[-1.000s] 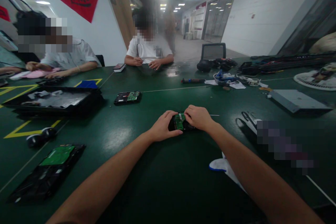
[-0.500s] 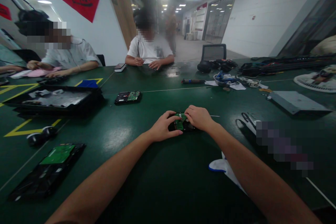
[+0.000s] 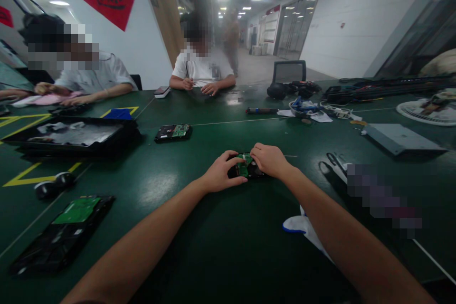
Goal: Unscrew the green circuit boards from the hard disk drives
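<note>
A hard drive with a green circuit board on top lies on the table before me, partly covered by both hands. My left hand spans its left side, thumb along the near edge and fingers over the far edge and board, gripping it. Over the drive's right part, the closed fingers of my right hand pinch at the board; whatever they hold is hidden. A thin pale line sticks out to the right behind that hand; I cannot tell whether it is a tool.
Another drive lies farther back, and a larger one at the near left. Black trays are stacked left. A white glove lies by my right forearm, a grey metal box to the right. Two people sit opposite.
Both hands stay on the hard drive in nearly the same pose. The whole view has shifted very slightly.
</note>
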The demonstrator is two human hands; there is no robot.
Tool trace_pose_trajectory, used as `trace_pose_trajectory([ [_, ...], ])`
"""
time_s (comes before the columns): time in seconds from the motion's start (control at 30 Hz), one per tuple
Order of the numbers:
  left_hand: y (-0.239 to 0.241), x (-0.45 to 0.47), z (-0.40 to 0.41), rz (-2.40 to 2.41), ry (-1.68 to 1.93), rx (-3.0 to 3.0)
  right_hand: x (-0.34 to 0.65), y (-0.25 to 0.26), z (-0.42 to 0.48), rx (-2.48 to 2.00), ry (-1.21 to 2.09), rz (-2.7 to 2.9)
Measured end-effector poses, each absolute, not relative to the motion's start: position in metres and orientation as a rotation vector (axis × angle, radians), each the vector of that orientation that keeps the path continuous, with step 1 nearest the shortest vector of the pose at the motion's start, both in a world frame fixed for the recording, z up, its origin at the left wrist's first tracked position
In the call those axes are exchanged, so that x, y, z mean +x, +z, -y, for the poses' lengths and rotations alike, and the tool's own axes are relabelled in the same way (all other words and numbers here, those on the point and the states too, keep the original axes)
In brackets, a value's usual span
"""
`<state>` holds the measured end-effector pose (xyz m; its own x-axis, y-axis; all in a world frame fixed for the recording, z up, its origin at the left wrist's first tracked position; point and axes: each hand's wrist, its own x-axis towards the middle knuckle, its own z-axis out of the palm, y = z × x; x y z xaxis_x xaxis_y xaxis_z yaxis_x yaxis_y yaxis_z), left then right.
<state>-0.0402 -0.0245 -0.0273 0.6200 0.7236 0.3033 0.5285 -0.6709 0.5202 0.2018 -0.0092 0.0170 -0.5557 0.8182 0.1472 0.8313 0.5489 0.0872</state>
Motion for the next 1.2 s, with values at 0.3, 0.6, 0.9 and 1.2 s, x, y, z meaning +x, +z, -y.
trace_pose_trajectory([
  [0.3,-0.028,-0.041,0.024,-0.993,0.716,2.469,0.205,0.016,0.008,-1.399,-0.218,2.561],
  [0.6,-0.027,-0.039,0.025,-0.996,0.735,2.466,0.226,0.039,-0.005,-1.284,-0.147,2.09],
  [0.9,-0.03,-0.041,0.023,-1.015,0.689,2.488,0.239,0.055,-0.016,-1.243,-0.035,2.031],
  [1.2,-0.03,-0.04,0.024,-1.021,0.687,2.488,0.238,0.086,-0.011,-1.311,-0.055,1.91],
])
